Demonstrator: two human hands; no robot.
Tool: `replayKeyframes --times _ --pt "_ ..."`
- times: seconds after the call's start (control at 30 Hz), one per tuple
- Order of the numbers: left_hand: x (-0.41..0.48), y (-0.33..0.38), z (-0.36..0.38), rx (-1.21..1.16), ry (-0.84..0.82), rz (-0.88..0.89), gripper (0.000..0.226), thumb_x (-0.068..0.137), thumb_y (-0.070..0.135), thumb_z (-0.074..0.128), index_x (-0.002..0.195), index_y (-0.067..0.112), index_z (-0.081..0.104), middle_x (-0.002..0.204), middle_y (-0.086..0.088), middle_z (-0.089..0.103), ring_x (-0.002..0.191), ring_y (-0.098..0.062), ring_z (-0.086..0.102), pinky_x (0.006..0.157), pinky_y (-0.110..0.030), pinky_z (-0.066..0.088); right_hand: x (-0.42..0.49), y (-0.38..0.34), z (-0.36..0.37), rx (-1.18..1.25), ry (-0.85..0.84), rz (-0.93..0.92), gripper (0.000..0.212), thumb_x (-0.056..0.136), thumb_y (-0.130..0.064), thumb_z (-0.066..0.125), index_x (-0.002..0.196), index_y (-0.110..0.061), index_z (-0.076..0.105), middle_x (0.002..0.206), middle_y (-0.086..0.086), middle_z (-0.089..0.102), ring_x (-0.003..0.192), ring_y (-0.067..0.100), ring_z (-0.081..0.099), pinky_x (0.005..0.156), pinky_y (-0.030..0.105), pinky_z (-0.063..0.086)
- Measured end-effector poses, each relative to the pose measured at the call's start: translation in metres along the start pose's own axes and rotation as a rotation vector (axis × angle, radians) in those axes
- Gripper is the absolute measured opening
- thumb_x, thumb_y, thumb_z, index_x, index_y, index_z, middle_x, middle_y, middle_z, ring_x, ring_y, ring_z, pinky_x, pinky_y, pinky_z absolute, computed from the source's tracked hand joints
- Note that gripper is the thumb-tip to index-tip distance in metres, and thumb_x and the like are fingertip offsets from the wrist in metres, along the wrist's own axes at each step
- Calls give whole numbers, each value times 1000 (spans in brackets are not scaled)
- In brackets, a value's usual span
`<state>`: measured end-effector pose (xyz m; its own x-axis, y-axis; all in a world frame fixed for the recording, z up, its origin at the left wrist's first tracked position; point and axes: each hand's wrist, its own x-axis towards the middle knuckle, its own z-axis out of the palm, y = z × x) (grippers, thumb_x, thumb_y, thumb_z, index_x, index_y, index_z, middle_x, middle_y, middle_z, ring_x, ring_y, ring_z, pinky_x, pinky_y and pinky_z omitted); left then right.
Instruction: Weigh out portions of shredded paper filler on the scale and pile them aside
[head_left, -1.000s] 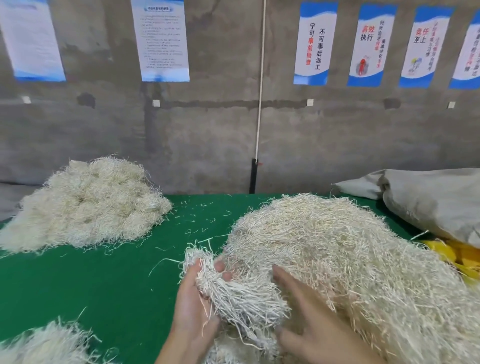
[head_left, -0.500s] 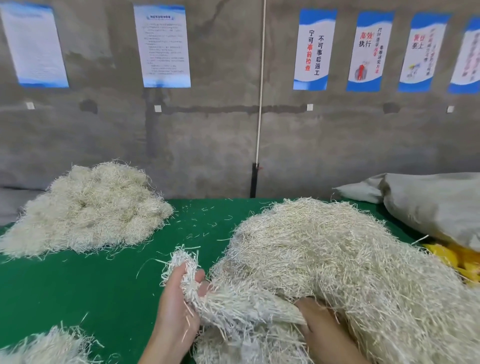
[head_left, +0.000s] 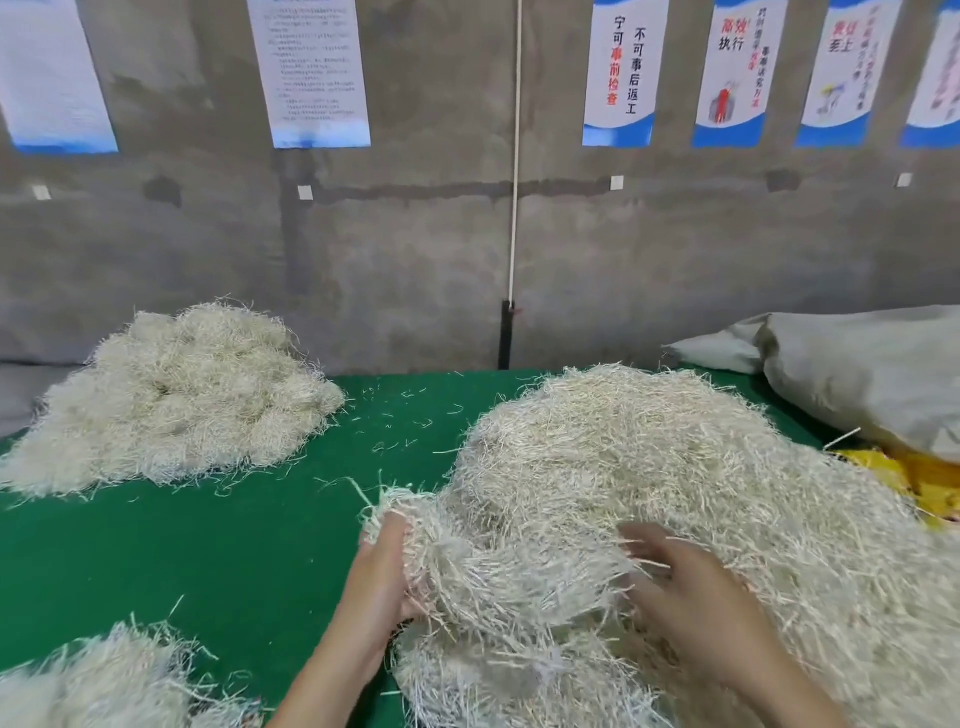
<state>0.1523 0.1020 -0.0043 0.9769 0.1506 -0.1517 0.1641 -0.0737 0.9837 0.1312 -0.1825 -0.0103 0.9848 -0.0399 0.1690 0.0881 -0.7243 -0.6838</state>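
**Filler Station: Hand and Material Positions**

A near pile (head_left: 93, 680) of shredded paper filler is cut off by the lower left edge of the view. It lies on the green cloth (head_left: 208, 551) that covers the table.

The left hand (head_left: 382, 577) is placed at the left edge of the heap (head_left: 701, 483). Its fingers are curled round a clump (head_left: 467, 566) of filler, which is gripped between thumb and fingers. The clump is joined to the heap by tangled strips and is not separated from it.

The right hand (head_left: 691, 603) is laid on the near slope of the heap, just right of the clump. It is blurred. Its fingers (head_left: 641, 538) are seen stretched forward and spread, with the tips among the strips; nothing is gripped.

The heap fills the right half of the table from the near edge to the far edge.

Loose strands (head_left: 405, 423) are scattered on the cloth between the heap and the far pile (head_left: 171, 400). The far pile is set at the rear left corner, well apart from the heap.

A grey sack (head_left: 872, 374) is laid at the rear right, beside the heap, with yellow material (head_left: 930, 480) below it.

Behind the table a concrete wall (head_left: 415, 249) is seen. Posters (head_left: 618, 78) are fixed along its top, and a white cord (head_left: 515, 156) is run down its centre.
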Motion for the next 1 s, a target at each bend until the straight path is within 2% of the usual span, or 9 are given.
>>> replayKeyframes --times 0.1,0.17,0.3,0.4,0.53,0.63,0.73,0.83,1.0 --pt "-3 14 17 -1 -61 -13 76 94 64 41 156 38 7 163 8 12 90 0 58 74 -25 57 -3 -16 -2 -65 244 0 38 93 -30 57 131 -36 54 79 -30 56 59 -1 64 51 15 46" --pt "1 30 27 -147 -51 37 82 92 56 53 156 37 5 162 8 13 70 12 52 92 -36 54 3 -17 -1 -151 281 65 36 95 -24 53 130 -29 54 76 -19 62 51 3 60 46 25 47" --pt "-3 46 55 -43 -95 406 104 68 68 73 140 64 -2 159 21 4 136 -13 35 104 -38 32 18 -19 -2 695 50 353 38 92 4 56 126 -12 55 102 12 64 53 19 64 48 29 54" --pt "-9 22 84 416 -255 505 129 53 77 76 132 71 -25 142 41 -35 141 -7 2 112 -48 16 13 -22 -8 1060 -59 348 50 87 5 61 128 -22 57 104 11 70 76 21 66 61 31 58" --pt "15 -12 101 928 -156 730 90 91 28 63 147 59 -1 156 24 -21 151 -16 -6 114 -48 -5 -9 -15 -8 219 38 49 56 93 -17 61 141 -38 42 131 -16 56 108 2 60 88 28 56" --pt "33 -25 110 1120 -74 837 77 95 2 52 150 45 21 161 12 15 150 -22 14 120 -43 12 -33 -14 -17 -234 262 -228 33 93 -25 63 122 -40 59 109 -30 58 81 -16 57 65 5 45" --pt "44 -37 125 1151 -120 808 79 92 -7 50 151 38 23 162 3 19 149 -29 17 117 -44 12 -48 -24 -25 -272 -59 -225 17 94 -34 61 100 -50 60 88 -30 63 80 -14 60 69 6 48" --pt "48 -46 136 1245 -201 753 94 82 -23 38 154 29 11 164 -5 4 150 -33 1 119 -47 2 -45 -26 -16 -421 -445 -49 24 91 -41 58 114 -37 63 110 -22 65 97 -5 61 92 19 47" --pt "25 -32 118 1057 -424 471 98 87 -10 37 149 50 -10 157 14 -25 138 -15 -34 107 -43 -22 -29 -13 15 -604 -567 12 22 95 -19 48 115 -19 56 114 -1 64 113 17 60 105 38 43"
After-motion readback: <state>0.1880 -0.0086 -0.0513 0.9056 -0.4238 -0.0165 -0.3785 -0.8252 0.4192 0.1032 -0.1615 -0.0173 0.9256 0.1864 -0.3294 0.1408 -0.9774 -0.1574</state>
